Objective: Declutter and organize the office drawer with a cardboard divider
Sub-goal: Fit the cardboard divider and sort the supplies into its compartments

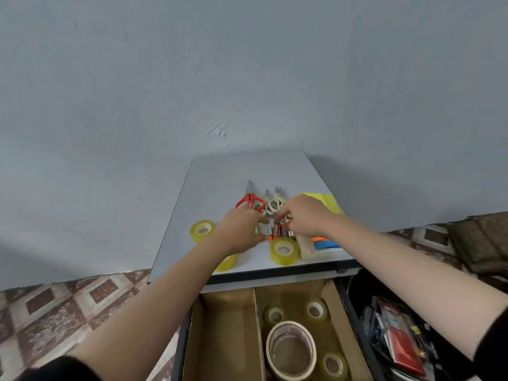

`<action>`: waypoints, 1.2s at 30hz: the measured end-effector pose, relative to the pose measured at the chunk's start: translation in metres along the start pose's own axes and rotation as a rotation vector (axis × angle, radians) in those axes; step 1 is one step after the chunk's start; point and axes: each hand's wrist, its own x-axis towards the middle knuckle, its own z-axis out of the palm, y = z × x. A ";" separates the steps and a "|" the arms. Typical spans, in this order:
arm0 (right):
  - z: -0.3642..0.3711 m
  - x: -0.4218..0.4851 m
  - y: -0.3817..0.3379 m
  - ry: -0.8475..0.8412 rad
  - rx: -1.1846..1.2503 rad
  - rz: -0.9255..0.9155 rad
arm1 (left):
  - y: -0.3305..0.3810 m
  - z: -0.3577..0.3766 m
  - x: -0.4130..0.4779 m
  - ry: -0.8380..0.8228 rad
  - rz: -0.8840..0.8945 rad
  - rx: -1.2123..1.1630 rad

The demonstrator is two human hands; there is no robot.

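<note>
**Both hands at the batteries above the open drawer**

The drawer (353, 320) stands open below the table's front edge. Its cardboard divider (256, 312) splits it in two, and the right compartment holds a big tape roll (291, 350) among small tape rolls (315, 310). On the table (220, 174), near the front edge, our left hand (242, 229) lies with fingers spread beside the batteries (276, 231). Our right hand (305, 215) curls its fingers onto them; we cannot tell whether it grips. Red scissors (250, 200) lie behind the hands, and a yellow tape roll (284, 250) sits just in front.
</note>
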 end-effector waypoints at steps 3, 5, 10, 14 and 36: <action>0.007 0.008 -0.001 -0.012 -0.035 -0.009 | 0.004 0.005 0.013 -0.035 0.029 0.081; 0.010 0.013 0.000 -0.038 -0.030 -0.005 | 0.004 0.007 0.018 -0.054 0.032 0.068; 0.014 0.020 0.004 -0.055 0.041 0.019 | 0.002 0.011 0.018 -0.062 0.007 -0.004; 0.016 0.023 0.007 -0.057 0.097 0.027 | -0.002 0.015 0.020 -0.045 0.010 -0.037; 0.015 0.018 -0.014 0.077 0.210 -0.017 | -0.022 -0.012 -0.046 0.402 -0.056 -0.626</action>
